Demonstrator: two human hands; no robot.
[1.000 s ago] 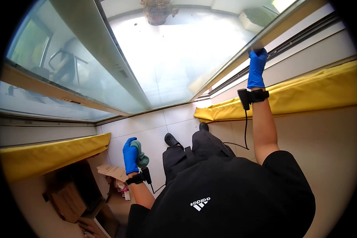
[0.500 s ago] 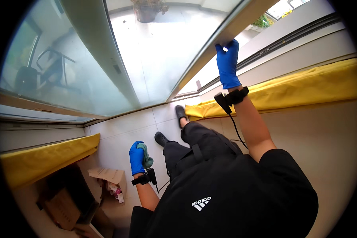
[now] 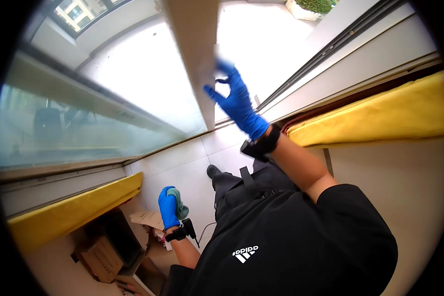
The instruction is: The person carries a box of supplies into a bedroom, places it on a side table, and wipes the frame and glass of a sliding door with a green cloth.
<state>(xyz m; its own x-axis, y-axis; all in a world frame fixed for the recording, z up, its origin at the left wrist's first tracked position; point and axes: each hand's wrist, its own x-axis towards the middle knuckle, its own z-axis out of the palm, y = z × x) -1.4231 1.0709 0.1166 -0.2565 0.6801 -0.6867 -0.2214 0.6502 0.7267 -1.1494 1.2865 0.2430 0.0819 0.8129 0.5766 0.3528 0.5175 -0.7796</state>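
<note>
My left hand [image 3: 167,206], in a blue glove, is closed around a folded green cloth [image 3: 180,203] and hangs low over the tiled floor. Up ahead, my gloved right hand [image 3: 238,104] has its fingers spread at the edge of a sliding glass door's frame [image 3: 192,54]. Thumb and fingers lie close to that edge; blur hides whether the fingertips touch it. Left of the frame, frosted-looking glass [image 3: 79,123] stretches across.
A door track [image 3: 325,52] runs to the far right. Yellow curtains hang at the right [image 3: 375,111] and left [image 3: 79,207]. Cardboard boxes [image 3: 101,259] and a paper bag [image 3: 148,219] stand at the lower left. Beyond the doorway is a planter [image 3: 303,10].
The door frame has slid left, and the opening on its right is wider. My right hand has moved left with it and its fingers have spread. The left hand keeps the cloth.
</note>
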